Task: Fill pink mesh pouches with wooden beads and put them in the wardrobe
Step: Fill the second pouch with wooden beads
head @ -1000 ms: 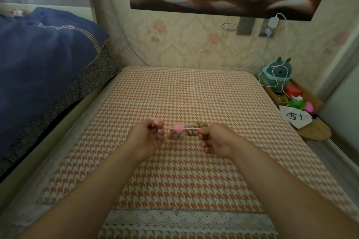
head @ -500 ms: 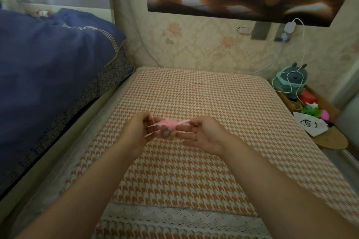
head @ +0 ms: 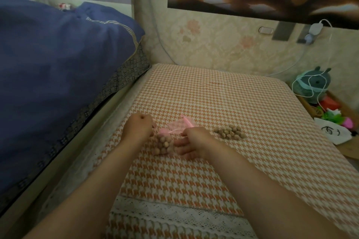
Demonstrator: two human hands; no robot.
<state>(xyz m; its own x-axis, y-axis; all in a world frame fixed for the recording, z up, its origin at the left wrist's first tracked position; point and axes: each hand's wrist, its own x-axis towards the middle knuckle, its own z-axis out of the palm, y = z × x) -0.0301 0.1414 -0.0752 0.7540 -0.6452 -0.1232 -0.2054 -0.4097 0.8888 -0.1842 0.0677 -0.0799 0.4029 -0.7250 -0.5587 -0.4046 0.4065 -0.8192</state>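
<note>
A pink mesh pouch (head: 164,144) full of wooden beads lies on the houndstooth-covered table (head: 213,103), its gathered neck and ribbon pointing away from me. My left hand (head: 137,128) sits at the pouch's left, fingers curled in at the neck; the fingertips are hidden. My right hand (head: 191,141) rests at the pouch's right side with fingers loosely spread, touching it. An empty pink pouch (head: 181,124) lies flat just behind the two hands. A pile of loose wooden beads (head: 230,132) lies to the right of my right hand.
A bed with a blue quilt (head: 58,64) runs along the table's left edge. At the right, a low shelf holds a round green toy (head: 312,85), a white cloth (head: 334,132) and small coloured items. A wallpapered wall closes off the far side.
The filled pouch, held up between both hands by its drawstrings, has come down onto the table. My right hand has let go of the string and spread out.
</note>
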